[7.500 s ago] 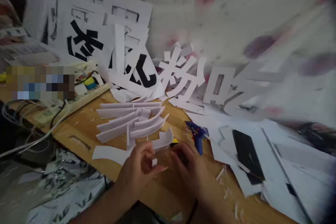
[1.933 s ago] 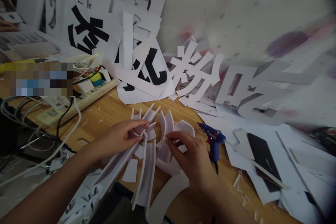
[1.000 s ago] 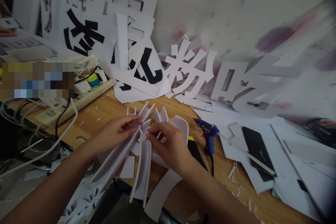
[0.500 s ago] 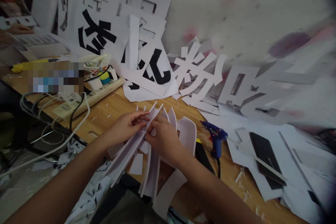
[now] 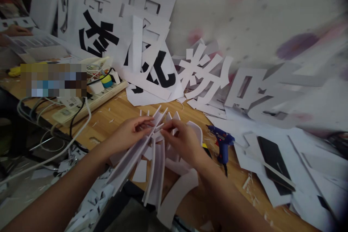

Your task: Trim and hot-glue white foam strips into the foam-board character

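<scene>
A white built-up letter [image 5: 156,174], seemingly of foam board with raised side walls, lies across the table's front edge in front of me. My left hand [image 5: 137,129] has its fingers curled against the letter's upper left wall. With thumb and fingers pinched together, my right hand [image 5: 178,136] holds a small white strip [image 5: 159,127] over the junction of the letter's channels. Part of the strip is hidden by the fingers. Right of the letter, a blue glue gun [image 5: 223,143] with a small red light stands on the table.
Cut-out white characters [image 5: 205,70] lean against the wall. A power strip [image 5: 89,101] with tangled cables lies left. A black phone-like slab [image 5: 274,163] rests on white sheets at right. Offcuts [image 5: 92,201] fill the lower left. Another person's hand [image 5: 17,30] shows far left.
My right hand has shifted right and slightly back from the junction, uncovering the small strip and more of the channel. My left hand stays at the left wall.
</scene>
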Demonstrator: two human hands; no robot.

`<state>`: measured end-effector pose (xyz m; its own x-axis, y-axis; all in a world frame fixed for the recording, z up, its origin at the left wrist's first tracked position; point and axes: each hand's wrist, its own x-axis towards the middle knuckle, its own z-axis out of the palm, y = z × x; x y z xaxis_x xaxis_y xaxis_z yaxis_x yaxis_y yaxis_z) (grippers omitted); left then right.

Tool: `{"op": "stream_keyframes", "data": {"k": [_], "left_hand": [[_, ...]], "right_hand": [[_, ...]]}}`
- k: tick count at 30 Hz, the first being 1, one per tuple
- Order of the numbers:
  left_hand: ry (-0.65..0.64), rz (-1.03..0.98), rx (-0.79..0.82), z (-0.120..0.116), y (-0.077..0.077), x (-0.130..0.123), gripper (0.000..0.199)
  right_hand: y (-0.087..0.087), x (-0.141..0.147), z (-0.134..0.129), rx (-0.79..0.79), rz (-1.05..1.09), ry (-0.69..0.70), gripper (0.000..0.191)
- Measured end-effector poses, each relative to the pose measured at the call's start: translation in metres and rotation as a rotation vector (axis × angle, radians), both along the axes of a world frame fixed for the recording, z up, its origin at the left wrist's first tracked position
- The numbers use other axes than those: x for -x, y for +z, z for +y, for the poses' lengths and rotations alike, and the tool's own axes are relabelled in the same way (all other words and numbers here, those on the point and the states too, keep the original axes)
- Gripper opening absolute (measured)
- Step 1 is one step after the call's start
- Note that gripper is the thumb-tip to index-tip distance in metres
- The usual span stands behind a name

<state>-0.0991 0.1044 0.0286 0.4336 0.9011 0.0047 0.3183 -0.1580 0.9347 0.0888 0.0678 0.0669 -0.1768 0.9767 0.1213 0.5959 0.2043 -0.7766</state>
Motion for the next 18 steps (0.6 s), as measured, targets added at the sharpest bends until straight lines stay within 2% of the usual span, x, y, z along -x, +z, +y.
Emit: {"op": "stream_keyframes", "data": {"k": [2, 4, 8, 12, 18], "left_hand": [[-0.032, 0.119, -0.123, -0.004, 0.005, -0.005, 0.038], [-0.137, 0.212, -0.284, -0.008, 0.012, -0.013, 0.034], [-0.382, 0.32, -0.461, -0.008, 0.021, -0.033, 0.034], [-0.411, 0.364, -0.457, 0.0, 0.021, -0.045, 0.036], [-0.393, 0.326, -0.375, 0.002, 0.011, -0.048, 0.047]], "right_hand": [[0.01, -0.017, -0.006, -0.062, -0.03, -0.012, 0.005], [0.014, -0.031, -0.014, -0.101, -0.106, -0.017, 0.005], [0.004, -0.043, -0.027, -0.132, -0.191, 0.071, 0.006], [-0.009, -0.041, -0.031, -0.228, -0.252, 0.156, 0.008], [-0.016, -0.038, -0.029, -0.325, -0.253, 0.214, 0.006]]}}
